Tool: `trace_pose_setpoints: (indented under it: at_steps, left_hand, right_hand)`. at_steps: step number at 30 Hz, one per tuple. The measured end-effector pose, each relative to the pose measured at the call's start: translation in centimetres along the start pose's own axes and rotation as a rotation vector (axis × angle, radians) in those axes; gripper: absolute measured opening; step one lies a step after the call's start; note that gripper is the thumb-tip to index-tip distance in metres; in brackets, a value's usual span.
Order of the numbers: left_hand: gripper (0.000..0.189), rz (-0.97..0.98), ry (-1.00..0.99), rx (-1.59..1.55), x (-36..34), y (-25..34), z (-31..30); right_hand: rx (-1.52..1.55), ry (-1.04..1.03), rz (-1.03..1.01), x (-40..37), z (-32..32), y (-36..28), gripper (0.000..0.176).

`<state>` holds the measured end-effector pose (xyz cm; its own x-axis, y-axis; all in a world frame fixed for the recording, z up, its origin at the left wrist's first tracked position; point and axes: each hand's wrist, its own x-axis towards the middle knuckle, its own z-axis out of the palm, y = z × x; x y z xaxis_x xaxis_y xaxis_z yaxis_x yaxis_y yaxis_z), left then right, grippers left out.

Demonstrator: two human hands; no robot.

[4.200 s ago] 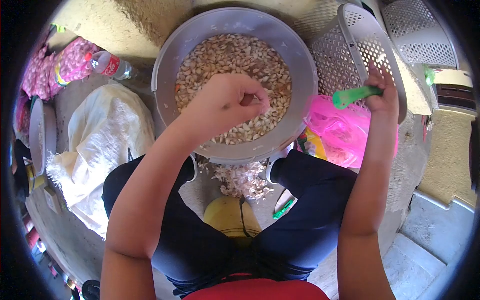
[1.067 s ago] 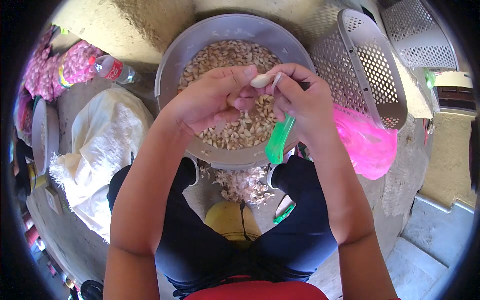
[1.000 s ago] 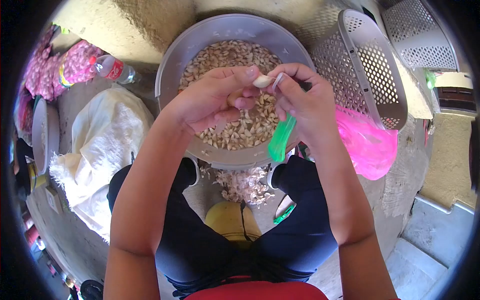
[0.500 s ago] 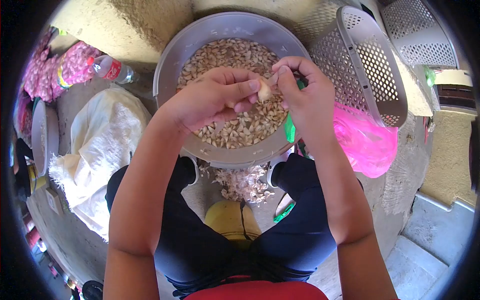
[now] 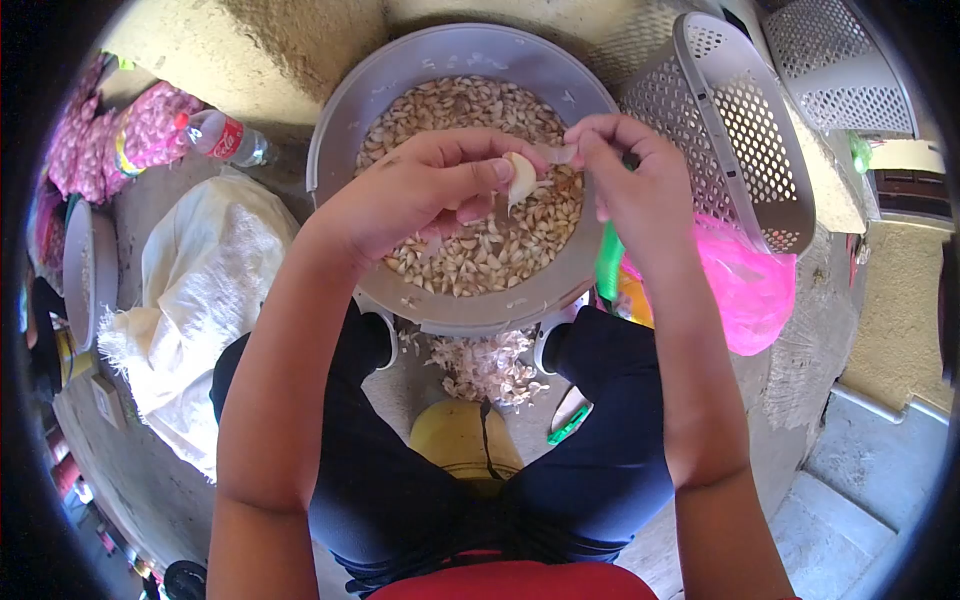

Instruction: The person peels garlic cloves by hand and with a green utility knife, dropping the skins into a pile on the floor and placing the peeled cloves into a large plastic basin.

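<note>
Above the basin, my left hand [image 5: 430, 185] pinches a pale, partly peeled garlic clove [image 5: 522, 180] between thumb and fingers. My right hand [image 5: 632, 175], just to the right, is closed with thumb and forefinger on a thin whitish strip of garlic skin [image 5: 560, 155] reaching toward the clove. A bright green strip [image 5: 608, 262] shows below the right palm; whether the hand holds it is partly hidden. Beneath both hands, the round grey basin [image 5: 340, 110] contains many garlic cloves [image 5: 500, 250] in what looks like water.
Garlic peelings [image 5: 485, 368] lie on the floor between my feet, by a yellow container [image 5: 460, 440]. A white woven sack [image 5: 205, 260] and a cola bottle [image 5: 228, 138] are at left, near net bags [image 5: 85, 165]. Right are a perforated grey basket [image 5: 690, 130] and a pink plastic bag [image 5: 750, 285].
My right hand has moved right, away from the clove, drawing the strip of skin with it. The green strip shifted the same way. The clove shows more bare, pale surface.
</note>
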<state>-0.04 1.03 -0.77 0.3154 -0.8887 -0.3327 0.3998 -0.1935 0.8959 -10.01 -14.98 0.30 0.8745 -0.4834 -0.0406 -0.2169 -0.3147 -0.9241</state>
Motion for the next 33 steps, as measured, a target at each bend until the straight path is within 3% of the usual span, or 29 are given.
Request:
trace_pose_setpoints:
  at_steps: [2, 5, 7, 9, 11, 16, 18, 20, 23, 27, 30, 33]
  left_hand:
    - [0.026, 0.014, 0.034, 0.039, -0.1, 0.3, -0.1]
    - [0.027, 0.045, 0.074, 0.091, -0.3, 0.5, -0.5]
    - [0.027, 0.077, 0.091, 0.122, -0.2, 0.5, -0.8]
    - [0.028, 0.117, 0.103, 0.158, -0.2, 0.5, -1.0]
    - [0.028, 0.130, 0.090, 0.164, -0.1, 0.4, -1.0]
    - [0.027, 0.138, 0.043, 0.212, -0.3, 0.4, -1.0]
    - [0.027, 0.119, 0.021, 0.221, -0.3, 0.4, -1.2]
    - [0.027, 0.145, 0.028, 0.254, -0.1, 0.0, -1.2]
    - [0.027, 0.191, 0.029, 0.319, 0.1, -0.2, -1.2]
    - [0.027, 0.260, 0.063, 0.393, 0.4, -0.3, -1.1]
    - [0.024, 0.126, 0.149, 0.288, -0.1, 0.4, -0.3]
    - [0.020, 0.140, 0.263, 0.155, 0.0, 0.4, 0.1]
  right_hand:
    - [-0.124, -0.190, 0.091, -0.2, -0.9, 0.0, 0.013]
    - [-0.234, -0.420, 0.055, -1.5, -0.6, 1.9, 0.014]
    - [-0.313, -0.693, 0.168, -3.2, 0.3, 1.9, 0.011]
    - [-0.636, -1.036, 0.056, -5.3, 2.7, 3.6, 0.015]
    - [-0.736, -1.290, 0.000, -8.2, 4.5, 5.7, 0.018]
    - [-0.517, -1.016, 0.144, -6.7, 4.6, 5.9, 0.025]
    - [-0.325, -0.611, 0.088, -4.4, 4.0, 6.3, 0.026]
    - [0.170, -0.394, 0.408, -2.4, 2.8, 2.8, 0.026]
    - [0.735, -0.460, 0.376, -1.6, 1.4, 1.4, 0.028]
    - [0.436, -0.311, 0.273, -2.2, 2.0, 0.2, 0.029]
    - [0.348, -0.207, 0.216, -2.1, 2.2, 0.4, 0.028]
    - [0.270, -0.122, 0.140, -1.9, 2.1, 0.7, 0.026]
